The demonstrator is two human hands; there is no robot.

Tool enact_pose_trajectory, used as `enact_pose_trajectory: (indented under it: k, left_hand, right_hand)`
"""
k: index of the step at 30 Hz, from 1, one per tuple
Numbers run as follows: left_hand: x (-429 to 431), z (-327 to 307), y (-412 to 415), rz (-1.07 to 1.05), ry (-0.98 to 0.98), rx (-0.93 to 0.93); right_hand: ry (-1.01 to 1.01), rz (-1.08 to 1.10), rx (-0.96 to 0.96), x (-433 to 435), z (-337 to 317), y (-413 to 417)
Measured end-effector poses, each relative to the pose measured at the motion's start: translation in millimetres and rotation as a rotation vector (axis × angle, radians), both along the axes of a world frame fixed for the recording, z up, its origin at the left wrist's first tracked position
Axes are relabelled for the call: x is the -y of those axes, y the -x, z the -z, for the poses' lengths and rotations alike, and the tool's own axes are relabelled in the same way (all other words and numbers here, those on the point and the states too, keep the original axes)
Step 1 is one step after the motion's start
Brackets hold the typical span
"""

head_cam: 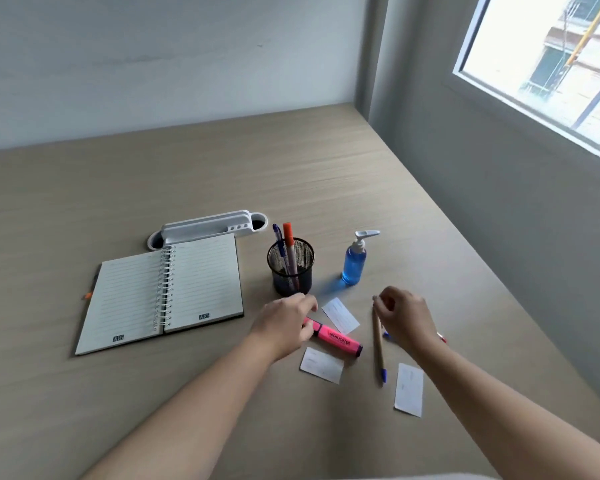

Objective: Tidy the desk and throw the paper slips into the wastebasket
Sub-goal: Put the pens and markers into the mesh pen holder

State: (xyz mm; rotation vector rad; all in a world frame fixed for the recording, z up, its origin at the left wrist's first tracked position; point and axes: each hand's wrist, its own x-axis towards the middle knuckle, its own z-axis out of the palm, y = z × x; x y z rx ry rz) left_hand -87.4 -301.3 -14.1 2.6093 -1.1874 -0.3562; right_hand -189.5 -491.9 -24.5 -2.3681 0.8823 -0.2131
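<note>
- The open spiral notebook (163, 292) carries a small dark logo reading "AIG" at the bottom of its left page, near the lower corner.
- The same "AIG" logo stands at the bottom of the notebook's right page, close to the spiral binding side of the lower edge.
- The pink marker (336, 339) lying on the desk has the word "HIGHLIGHTER" printed in dark capitals along its barrel.
- A line of smaller print runs under that word on the marker; it is too small to read.
- The three paper slips (340, 315) show only faint marks, not legible.
</note>
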Motion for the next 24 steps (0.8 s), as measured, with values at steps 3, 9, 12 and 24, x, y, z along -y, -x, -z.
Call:
enact_pose_trajectory:
  k: [3, 9, 12, 24]
  left_hand:
    - [9, 19, 1, 0.049, -0.259, -0.005]
    - [16, 40, -3, 0.056, -0.294, -0.006]
    - [16, 42, -2, 0.056, -0.283, 0.005]
    - [-11, -8, -19, -0.293, 0.356, -0.713]
  right_hand:
    - [0.05, -0.055, -0.225, -3, 14, 16]
    - [0.072, -0.112, -0.395, -9, 35, 23]
    - [-0.007, -0.086, -0.375, -11, 39, 23]
    - [-0.227, -0.144, 0.057, -16, -14, 11]
